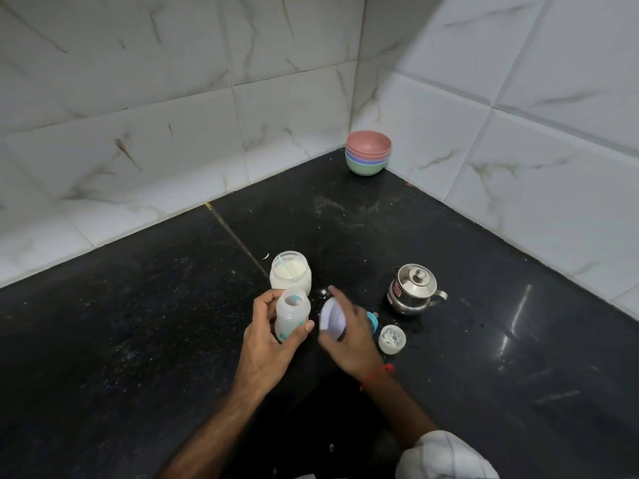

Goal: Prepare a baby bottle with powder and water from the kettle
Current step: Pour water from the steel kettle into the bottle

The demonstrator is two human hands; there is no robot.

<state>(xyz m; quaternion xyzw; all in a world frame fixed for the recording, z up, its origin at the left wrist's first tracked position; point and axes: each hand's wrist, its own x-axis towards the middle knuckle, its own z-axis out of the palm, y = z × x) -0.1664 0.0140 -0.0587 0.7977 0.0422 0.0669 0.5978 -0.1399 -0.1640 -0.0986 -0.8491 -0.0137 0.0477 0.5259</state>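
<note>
Left hand [268, 335] was wrapped around the open baby bottle [292, 314], fingers on its left side and thumb across the front, holding it upright just above the black table [138, 340]. Right hand [349, 335] was blurred; it gripped a round white lid [332, 319] tilted on edge, index finger pointing up and away, a red thread [378, 372] around the wrist and a white sleeve [446, 456] rolled up the forearm. Powder jar [290, 273] stood open right behind the bottle, pale powder inside, a light blue scoop handle [284, 264] leaning against its rim. A teal piece [373, 319] showed partly from behind the right hand; what it was could not be told. A small translucent cap [391, 339] lay beside it. Steel kettle [413, 290], lid on, stood near to the right. White specks of powder [332, 205] were scattered on the table further back. A stack of coloured bowls [368, 152] sat in the tiled wall [173, 98] corner, well apart
</note>
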